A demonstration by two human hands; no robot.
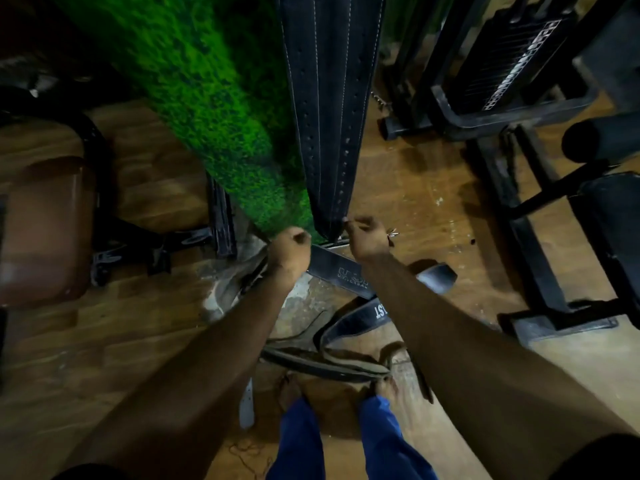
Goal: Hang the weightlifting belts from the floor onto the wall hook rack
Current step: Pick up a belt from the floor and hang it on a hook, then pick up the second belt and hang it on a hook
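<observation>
Several black weightlifting belts with white stitching hang down the green turf-covered wall; the hook rack is out of view. On the floor at the wall's foot lies a black belt with white lettering. My left hand is closed at its left end. My right hand is closed at its upper edge, with a metal buckle prong showing beside the fingers. Nearer my feet lie another black lettered belt, a worn brown belt and a pale strap.
A black weight-stack machine and its floor rails fill the right side. A brown padded seat on a black frame stands at the left. My bare feet and blue trousers are on the wooden floor.
</observation>
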